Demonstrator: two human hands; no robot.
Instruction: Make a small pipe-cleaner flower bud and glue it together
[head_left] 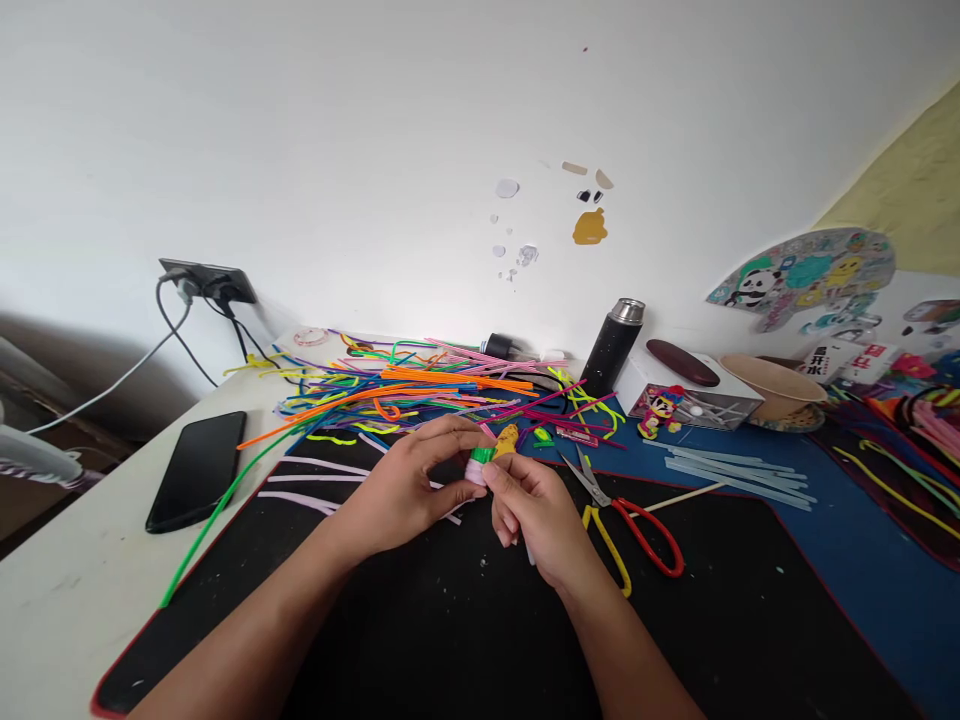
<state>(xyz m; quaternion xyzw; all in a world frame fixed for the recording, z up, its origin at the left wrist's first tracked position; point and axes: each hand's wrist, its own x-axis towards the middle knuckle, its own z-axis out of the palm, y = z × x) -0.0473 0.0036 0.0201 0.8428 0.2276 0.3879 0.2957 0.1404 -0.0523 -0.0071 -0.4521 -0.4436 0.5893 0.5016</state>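
Observation:
Over the black mat (465,640), my left hand (416,485) grips a small green and pale pink pipe-cleaner piece (480,462) between thumb and fingers. My right hand (536,510) pinches the right side of that same piece; its fingertips partly cover it. Just beyond the right hand is a small yellow fuzzy object (508,438), its lower part hidden. Pale lilac pipe cleaners (324,480) lie left of my left hand. Scissors (600,495) with red handles rest half open to the right of my right hand, beside a bent yellow pipe cleaner (609,550).
Many coloured pipe cleaners (450,378) heap along the wall. A phone (196,470) lies left. At the back right stand a black thermos (613,345), a white box (705,400) and a small pipe-cleaner doll (661,412). Translucent glue sticks (739,475) lie in front.

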